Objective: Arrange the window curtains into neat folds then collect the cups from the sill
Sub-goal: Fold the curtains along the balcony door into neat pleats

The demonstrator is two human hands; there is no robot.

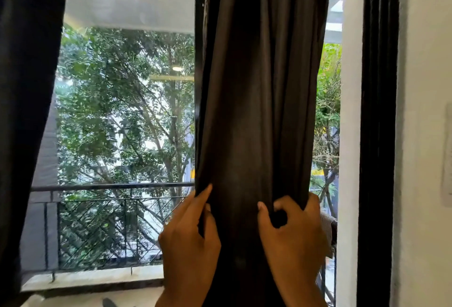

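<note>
Beyond the window glass (122, 111), trees and a balcony railing (107, 187) fill the left of the frame. Centre frame hangs the dark curtain (261, 86), gathered into folds. The left hand (193, 238) pinches its left edge; the right hand (291, 235) curls around folds on its right.

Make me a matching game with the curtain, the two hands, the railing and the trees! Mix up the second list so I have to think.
Things:
1. gathered curtain
2. left hand
3. right hand
4. railing

Descriptions:
A. pinches the curtain's right edge
B. dark metal, outside the glass
C. hangs in brown folds between the hands
D. holds the curtain's left edge

Pairs: 1-C, 2-D, 3-A, 4-B
</note>
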